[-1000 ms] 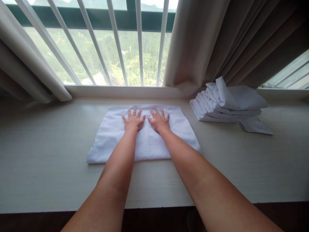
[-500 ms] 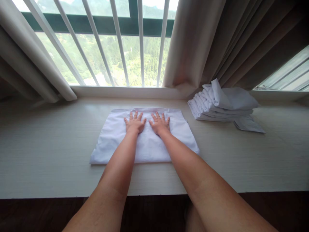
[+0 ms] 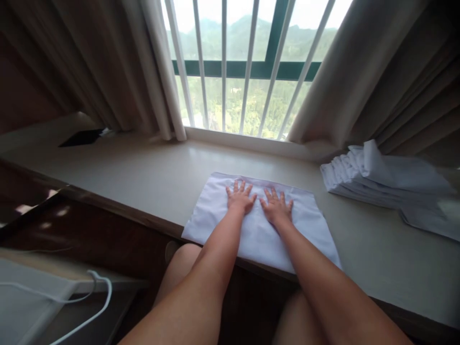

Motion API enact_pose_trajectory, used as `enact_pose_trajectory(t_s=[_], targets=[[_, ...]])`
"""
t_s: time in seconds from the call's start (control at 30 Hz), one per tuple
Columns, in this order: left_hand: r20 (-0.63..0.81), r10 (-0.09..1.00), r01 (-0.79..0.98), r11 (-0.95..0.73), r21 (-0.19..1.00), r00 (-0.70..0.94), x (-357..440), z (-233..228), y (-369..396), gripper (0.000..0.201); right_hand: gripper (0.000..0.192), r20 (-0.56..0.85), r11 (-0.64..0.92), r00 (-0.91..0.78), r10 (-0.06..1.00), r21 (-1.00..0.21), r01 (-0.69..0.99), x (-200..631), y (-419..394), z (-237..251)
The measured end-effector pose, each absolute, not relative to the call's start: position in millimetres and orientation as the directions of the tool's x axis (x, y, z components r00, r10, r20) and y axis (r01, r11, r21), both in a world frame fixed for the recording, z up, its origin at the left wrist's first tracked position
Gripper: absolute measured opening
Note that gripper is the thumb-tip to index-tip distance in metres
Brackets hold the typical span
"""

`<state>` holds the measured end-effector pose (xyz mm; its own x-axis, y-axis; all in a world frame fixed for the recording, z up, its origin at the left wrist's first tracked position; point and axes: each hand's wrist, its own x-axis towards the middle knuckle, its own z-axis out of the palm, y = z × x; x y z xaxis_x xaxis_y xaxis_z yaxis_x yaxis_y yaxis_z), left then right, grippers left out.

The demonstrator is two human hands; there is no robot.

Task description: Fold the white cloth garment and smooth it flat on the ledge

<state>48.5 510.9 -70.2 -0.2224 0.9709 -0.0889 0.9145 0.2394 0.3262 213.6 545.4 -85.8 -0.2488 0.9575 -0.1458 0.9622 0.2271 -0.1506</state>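
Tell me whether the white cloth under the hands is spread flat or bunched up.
Spread flat: the white cloth lies as a smooth rectangle on the ledge, with the left hand and right hand pressed palm-down on it.

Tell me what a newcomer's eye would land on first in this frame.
Two bare forearms reach to a flat white cloth at the near edge of the pale window ledge, with the left hand and right hand pressed palm-down on it, side by side. To the right lies a stack of folded white cloths, and behind, a barred window between curtains.
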Motion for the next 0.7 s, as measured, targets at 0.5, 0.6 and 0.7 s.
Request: enact_pose_trajectory(t_s=[0.5, 0.6, 0.7], targets=[[-0.057, 0.969, 0.896, 0.242, 0.373, -0.239, 74, -96, 415, 0.084, 0.083, -0.076, 0.311, -0.326, 0.942, -0.168, 0.936, 251, 462, -118], [-0.060, 0.966, 0.890, 0.254, 0.378, -0.251, 77, -95, 404, 0.084, 0.085, -0.076, 0.315, -0.330, 0.941, -0.156, 0.936, 254, 450, -117], [-0.054, 0.968, 0.889, 0.245, 0.386, -0.244, 79, -94, 393, 0.084, 0.088, -0.077, 0.318, -0.333, 0.940, -0.161, 0.934, 257, 439, -117]])
